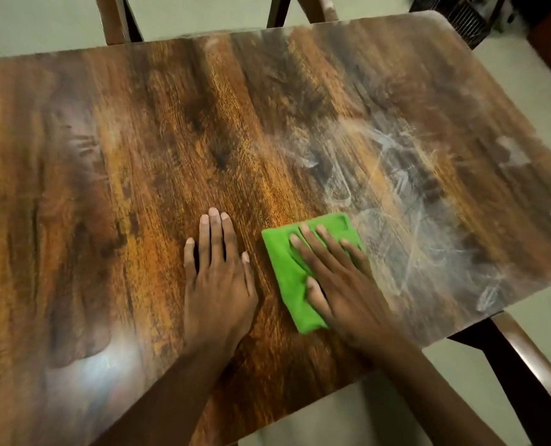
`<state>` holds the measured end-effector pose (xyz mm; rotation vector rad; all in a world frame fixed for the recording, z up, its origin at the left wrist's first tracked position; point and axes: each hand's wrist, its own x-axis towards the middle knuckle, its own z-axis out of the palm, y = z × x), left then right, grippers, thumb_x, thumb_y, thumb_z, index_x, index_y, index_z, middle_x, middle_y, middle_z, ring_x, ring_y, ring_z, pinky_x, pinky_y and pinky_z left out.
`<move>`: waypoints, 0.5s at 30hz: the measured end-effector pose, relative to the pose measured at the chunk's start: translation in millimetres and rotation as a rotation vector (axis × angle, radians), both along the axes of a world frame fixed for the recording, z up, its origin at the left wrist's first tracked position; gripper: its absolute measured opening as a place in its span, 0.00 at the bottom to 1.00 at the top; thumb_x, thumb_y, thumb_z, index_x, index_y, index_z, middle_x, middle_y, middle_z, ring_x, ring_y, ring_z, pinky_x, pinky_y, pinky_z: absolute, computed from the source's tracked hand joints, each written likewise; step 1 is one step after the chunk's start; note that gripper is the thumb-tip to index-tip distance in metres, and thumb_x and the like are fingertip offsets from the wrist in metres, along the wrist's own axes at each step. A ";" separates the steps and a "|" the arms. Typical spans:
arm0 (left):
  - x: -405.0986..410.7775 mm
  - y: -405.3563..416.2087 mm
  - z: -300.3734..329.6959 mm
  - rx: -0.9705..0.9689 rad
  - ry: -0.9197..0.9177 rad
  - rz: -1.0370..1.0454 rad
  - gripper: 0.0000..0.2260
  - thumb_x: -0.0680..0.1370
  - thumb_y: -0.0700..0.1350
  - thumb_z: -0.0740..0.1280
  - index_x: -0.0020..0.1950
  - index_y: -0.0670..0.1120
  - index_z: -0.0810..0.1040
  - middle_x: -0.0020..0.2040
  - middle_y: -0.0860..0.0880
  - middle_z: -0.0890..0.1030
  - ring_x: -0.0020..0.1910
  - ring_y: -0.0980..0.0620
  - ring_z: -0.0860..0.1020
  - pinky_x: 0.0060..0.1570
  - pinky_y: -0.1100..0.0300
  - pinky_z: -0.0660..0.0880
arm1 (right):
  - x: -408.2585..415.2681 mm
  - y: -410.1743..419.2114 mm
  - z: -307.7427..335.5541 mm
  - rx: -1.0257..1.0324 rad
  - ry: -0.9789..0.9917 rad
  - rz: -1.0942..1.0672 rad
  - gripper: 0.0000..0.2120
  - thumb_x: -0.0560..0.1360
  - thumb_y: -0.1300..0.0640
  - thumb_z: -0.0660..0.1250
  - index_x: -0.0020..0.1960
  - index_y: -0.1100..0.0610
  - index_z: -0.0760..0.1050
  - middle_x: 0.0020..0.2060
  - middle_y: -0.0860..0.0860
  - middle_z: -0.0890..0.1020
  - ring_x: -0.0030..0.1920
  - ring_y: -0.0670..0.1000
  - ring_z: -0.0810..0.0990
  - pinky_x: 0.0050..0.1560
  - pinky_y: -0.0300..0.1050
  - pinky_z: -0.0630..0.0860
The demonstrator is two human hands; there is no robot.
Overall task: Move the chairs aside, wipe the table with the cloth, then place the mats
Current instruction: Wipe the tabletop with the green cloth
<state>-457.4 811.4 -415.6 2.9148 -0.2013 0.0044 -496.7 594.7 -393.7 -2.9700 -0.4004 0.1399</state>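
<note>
A folded green cloth [288, 268] lies flat on the brown wooden table [139, 156], near its front edge. My right hand [341, 278] presses on the cloth with straight, spread fingers and covers its right half. My left hand [218, 272] rests palm down on the bare wood just left of the cloth, fingers straight and together. Pale dusty smears mark the table's right half. No mats are in view.
Wooden chair parts stand beyond the far edge at the left [116, 17] and middle [303, 8]. Another dark chair frame [525, 365] is at the lower right, beside the table's corner. A dark crate [464, 17] sits on the floor at the top right.
</note>
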 end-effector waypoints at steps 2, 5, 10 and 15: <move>-0.4 -0.2 -0.7 0.008 0.002 0.000 0.30 0.87 0.52 0.43 0.87 0.42 0.42 0.88 0.44 0.43 0.87 0.48 0.42 0.84 0.43 0.51 | 58.6 6.6 -4.0 0.019 -0.039 0.020 0.31 0.86 0.45 0.50 0.87 0.47 0.49 0.86 0.46 0.50 0.86 0.49 0.48 0.83 0.58 0.54; -0.6 -0.1 -1.7 0.019 0.011 0.004 0.30 0.87 0.53 0.43 0.87 0.43 0.41 0.88 0.45 0.42 0.87 0.49 0.41 0.84 0.43 0.51 | 154.0 19.4 -4.0 0.044 -0.025 0.025 0.31 0.85 0.42 0.45 0.87 0.48 0.52 0.86 0.48 0.53 0.86 0.51 0.51 0.81 0.60 0.55; -1.6 0.3 -1.3 0.026 0.008 0.008 0.30 0.87 0.53 0.43 0.87 0.44 0.42 0.88 0.46 0.43 0.87 0.51 0.41 0.84 0.44 0.50 | 212.4 26.7 1.2 0.053 0.006 0.018 0.35 0.81 0.41 0.42 0.86 0.49 0.55 0.86 0.49 0.56 0.85 0.52 0.54 0.81 0.59 0.54; -1.1 -0.2 -2.4 0.032 0.002 0.005 0.30 0.87 0.53 0.43 0.87 0.43 0.44 0.88 0.45 0.45 0.87 0.50 0.43 0.84 0.44 0.51 | 126.3 -0.9 -8.8 0.086 -0.038 0.006 0.31 0.85 0.46 0.49 0.87 0.48 0.53 0.86 0.48 0.55 0.86 0.51 0.51 0.83 0.60 0.53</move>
